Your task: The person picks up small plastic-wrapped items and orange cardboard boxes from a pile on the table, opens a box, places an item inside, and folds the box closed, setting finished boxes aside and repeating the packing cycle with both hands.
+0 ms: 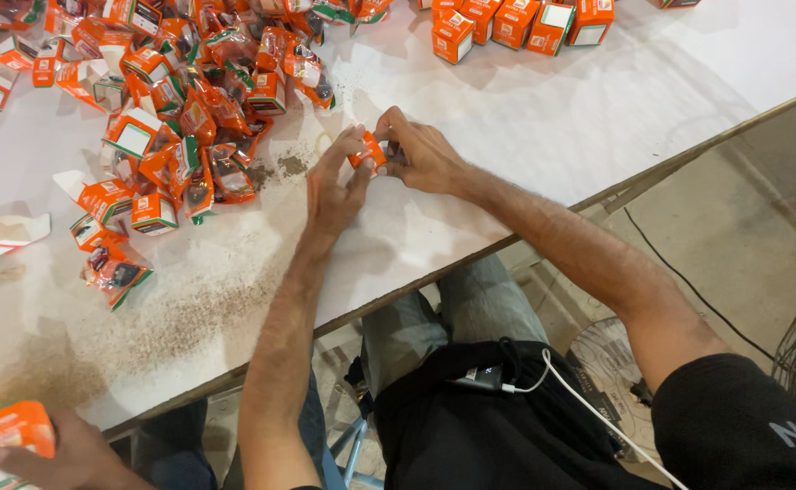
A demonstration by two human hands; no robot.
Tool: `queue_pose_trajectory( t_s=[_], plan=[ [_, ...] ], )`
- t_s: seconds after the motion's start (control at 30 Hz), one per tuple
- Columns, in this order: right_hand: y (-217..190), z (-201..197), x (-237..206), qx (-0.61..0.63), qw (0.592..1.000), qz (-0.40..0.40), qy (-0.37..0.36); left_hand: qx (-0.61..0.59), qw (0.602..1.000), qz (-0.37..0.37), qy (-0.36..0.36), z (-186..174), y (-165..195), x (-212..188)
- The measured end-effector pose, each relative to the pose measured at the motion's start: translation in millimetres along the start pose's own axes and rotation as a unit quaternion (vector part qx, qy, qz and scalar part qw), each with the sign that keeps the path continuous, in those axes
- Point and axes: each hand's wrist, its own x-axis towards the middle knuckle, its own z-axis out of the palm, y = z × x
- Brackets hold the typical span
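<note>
Hands pinching small orange box (367, 152) between them at mid-table, left hand (334, 186) and right hand (419, 154) both closed on it, closed boxes (516, 23) already lined up beyond, heap of loose packets and open cartons (180, 100) left unpacked

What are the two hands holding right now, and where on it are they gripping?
Both hands hold one small orange box: the left hand pinches its left end, the right hand its right end, just above the white table.
</note>
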Motion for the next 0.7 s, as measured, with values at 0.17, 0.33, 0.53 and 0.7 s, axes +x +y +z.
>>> queue_pose_trajectory(
  t_s=[0.17,0.33,0.53,0.7],
  plan=[
    [0.8,-0.5,-1.8,0.013,1.000,0.025,-0.011,-0.031,0.999,-0.022,0.011,4.2,-9.5,-5.0],
    [3.4,0.2,-4.2,0.008,1.000,0.003,-0.012,0.046,0.998,0.046,-0.025,-1.4,-10.5,-10.1],
    [6.6,1.8,-3.2,-0.031,0.998,-0.046,-0.015,0.154,0.974,0.146,-0.084,-8.7,6.7,-5.4],
    [8.2,2.8,2.3,-0.128,0.988,-0.086,0.013,0.163,0.971,0.126,-0.122,-22.2,16.9,0.4]
  ],
)
